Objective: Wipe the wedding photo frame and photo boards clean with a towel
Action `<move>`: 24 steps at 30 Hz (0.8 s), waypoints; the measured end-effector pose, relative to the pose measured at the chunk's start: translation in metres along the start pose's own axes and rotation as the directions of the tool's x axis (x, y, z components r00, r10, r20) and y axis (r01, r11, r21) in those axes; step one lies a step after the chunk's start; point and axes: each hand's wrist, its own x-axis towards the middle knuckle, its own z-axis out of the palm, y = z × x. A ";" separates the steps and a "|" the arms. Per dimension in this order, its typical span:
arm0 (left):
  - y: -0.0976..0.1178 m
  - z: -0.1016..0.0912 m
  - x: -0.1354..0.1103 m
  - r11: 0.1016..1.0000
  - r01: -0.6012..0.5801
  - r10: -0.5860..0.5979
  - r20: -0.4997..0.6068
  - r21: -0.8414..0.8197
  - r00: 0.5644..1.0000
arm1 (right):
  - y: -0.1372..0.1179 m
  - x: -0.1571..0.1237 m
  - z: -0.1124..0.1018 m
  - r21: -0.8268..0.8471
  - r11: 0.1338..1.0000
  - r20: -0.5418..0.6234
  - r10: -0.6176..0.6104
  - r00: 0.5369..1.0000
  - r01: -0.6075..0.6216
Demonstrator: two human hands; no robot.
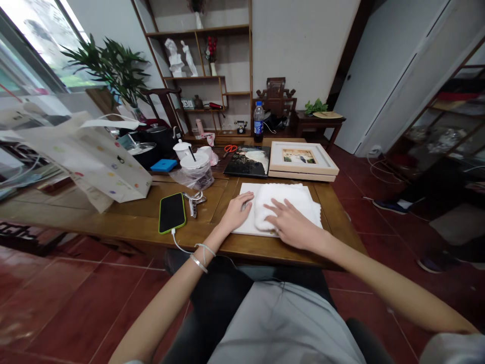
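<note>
A folded white cloth (291, 194) lies on a flat white board (248, 225) at the table's front edge. My right hand (290, 222) rests on the cloth with its fingers spread. On the board's left side lies my left hand (238, 210), fingers stretched out and touching the board beside the cloth. Neither hand grips anything. What is under the cloth is hidden. Behind the board are a framed picture (299, 155) in a pale wooden frame, stacked on another frame, and a dark glossy picture panel (248, 161).
On the wooden table (147, 222), left of my hands, are a phone (172, 213) with a charging cable, a silver clip-like object (195, 202), a lidded cup (195, 162) in plastic, a blue box (163, 165) and a paper bag (113, 167). A bottle (258, 121) and red scissors (230, 148) stand farther back.
</note>
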 end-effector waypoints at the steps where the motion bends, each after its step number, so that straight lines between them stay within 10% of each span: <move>1: 0.000 0.000 0.000 1.000 -0.001 0.001 0.000 0.003 1.000 | -0.008 -0.008 -0.002 0.002 1.000 0.008 -0.019 1.000 0.019; 9: 0.002 -0.001 0.001 1.000 -0.008 0.008 0.008 0.020 1.000 | -0.017 -0.030 -0.016 0.092 0.991 0.016 -0.099 0.995 0.097; 24: 0.001 -0.001 0.001 1.000 -0.005 0.005 -0.001 0.022 1.000 | 0.039 0.051 0.017 -0.048 0.990 -0.127 0.126 0.984 -0.133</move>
